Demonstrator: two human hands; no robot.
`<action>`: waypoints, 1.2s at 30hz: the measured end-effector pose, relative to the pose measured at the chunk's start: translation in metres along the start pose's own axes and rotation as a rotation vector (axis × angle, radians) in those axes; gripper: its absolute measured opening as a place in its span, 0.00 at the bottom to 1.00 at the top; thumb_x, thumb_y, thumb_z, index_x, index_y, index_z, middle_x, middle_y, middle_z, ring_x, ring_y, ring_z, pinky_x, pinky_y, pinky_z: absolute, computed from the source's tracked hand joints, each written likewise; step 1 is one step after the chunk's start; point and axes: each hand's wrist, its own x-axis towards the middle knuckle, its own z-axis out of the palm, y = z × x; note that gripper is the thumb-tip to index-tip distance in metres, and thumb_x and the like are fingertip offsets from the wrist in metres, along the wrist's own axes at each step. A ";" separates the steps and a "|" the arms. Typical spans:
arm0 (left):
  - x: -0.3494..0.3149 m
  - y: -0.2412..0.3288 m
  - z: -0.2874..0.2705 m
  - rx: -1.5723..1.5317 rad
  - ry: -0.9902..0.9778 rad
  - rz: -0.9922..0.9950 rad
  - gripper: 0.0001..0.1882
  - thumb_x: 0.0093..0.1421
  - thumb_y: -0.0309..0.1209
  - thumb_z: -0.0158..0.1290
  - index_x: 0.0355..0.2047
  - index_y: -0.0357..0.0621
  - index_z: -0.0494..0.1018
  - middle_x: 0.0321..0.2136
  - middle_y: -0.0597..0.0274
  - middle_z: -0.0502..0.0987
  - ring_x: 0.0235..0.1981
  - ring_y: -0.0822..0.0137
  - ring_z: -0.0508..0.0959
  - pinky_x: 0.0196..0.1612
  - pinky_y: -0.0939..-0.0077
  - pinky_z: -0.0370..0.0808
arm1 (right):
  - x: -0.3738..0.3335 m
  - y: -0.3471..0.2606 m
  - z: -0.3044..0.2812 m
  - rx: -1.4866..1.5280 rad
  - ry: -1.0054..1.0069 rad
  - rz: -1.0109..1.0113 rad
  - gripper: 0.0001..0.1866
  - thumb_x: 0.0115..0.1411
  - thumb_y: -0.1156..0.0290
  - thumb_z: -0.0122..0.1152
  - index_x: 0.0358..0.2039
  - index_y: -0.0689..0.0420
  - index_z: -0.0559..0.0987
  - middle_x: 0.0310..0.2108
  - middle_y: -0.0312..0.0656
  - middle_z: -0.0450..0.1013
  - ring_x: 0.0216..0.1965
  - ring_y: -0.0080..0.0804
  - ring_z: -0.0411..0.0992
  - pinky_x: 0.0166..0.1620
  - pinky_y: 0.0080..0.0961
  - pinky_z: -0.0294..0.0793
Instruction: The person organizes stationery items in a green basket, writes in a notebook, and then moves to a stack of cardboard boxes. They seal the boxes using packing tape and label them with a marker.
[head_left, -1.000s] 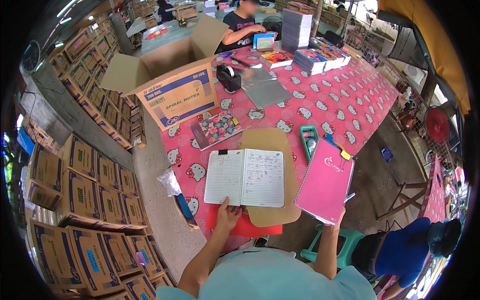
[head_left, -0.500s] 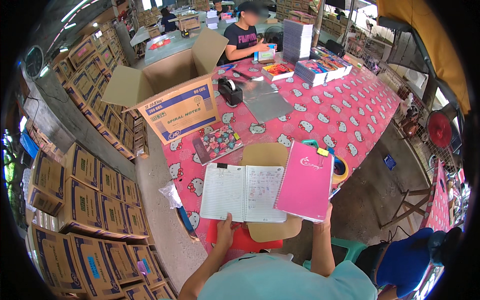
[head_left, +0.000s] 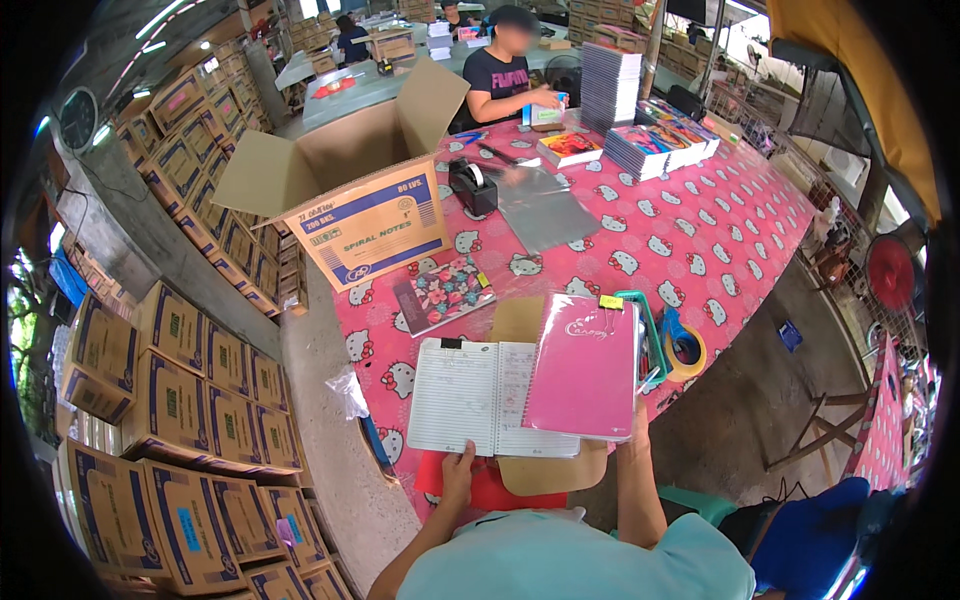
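Holding hand, right: The right hand (head_left: 639, 424) is clamped on the lower right edge of the pink notebook (head_left: 580, 370).
Left hand: The left hand (head_left: 458, 474) meets the lower edge of the open notebook (head_left: 452, 398); whether it pinches the pages cannot be told.
Red sheet: The red sheet (head_left: 505, 484) shows below the open notebook.
Brown board: The brown board (head_left: 548, 478) extends from beneath the open notebook.
Pink notebook: Overlaps the right page of the open notebook; contact between the two cannot be told. A yellow tag (head_left: 611, 302) sits at its top edge.
Open notebook: Spread over the table's near end; a black clip (head_left: 452, 344) is at the left page's top.
Right side: A green basket (head_left: 656, 345) stands beside a yellow tape roll (head_left: 690, 370).
Left side: A floral notebook (head_left: 455, 294) lies before a cardboard box (head_left: 375, 228).
Mid-table: A black tape dispenser (head_left: 474, 190) stands beside a clear plastic sheet (head_left: 550, 218).
Far end: A co-worker (head_left: 497, 78) stands near a tall book stack (head_left: 610, 88).
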 end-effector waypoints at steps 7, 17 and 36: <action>0.001 -0.009 0.002 0.074 -0.064 0.102 0.17 0.61 0.39 0.52 0.43 0.39 0.71 0.37 0.64 0.74 0.37 0.73 0.72 0.37 0.77 0.72 | 0.001 0.007 -0.006 -0.021 0.031 -0.023 0.29 0.53 0.42 0.57 0.38 0.58 0.74 0.32 0.38 0.73 0.33 0.31 0.73 0.35 0.27 0.75; 0.003 -0.013 -0.001 0.108 -0.138 0.070 0.19 0.61 0.39 0.53 0.46 0.40 0.68 0.39 0.64 0.73 0.39 0.72 0.72 0.37 0.77 0.72 | -0.006 0.003 0.005 0.045 -0.010 0.035 0.18 0.58 0.61 0.49 0.42 0.62 0.73 0.35 0.43 0.74 0.33 0.33 0.75 0.34 0.28 0.77; 0.014 -0.029 -0.007 0.197 -0.200 0.217 0.25 0.60 0.37 0.53 0.51 0.32 0.64 0.47 0.55 0.70 0.49 0.64 0.68 0.54 0.73 0.63 | -0.023 -0.002 0.017 0.000 -0.028 -0.047 0.33 0.55 0.45 0.56 0.50 0.60 0.69 0.44 0.45 0.72 0.43 0.38 0.72 0.45 0.35 0.74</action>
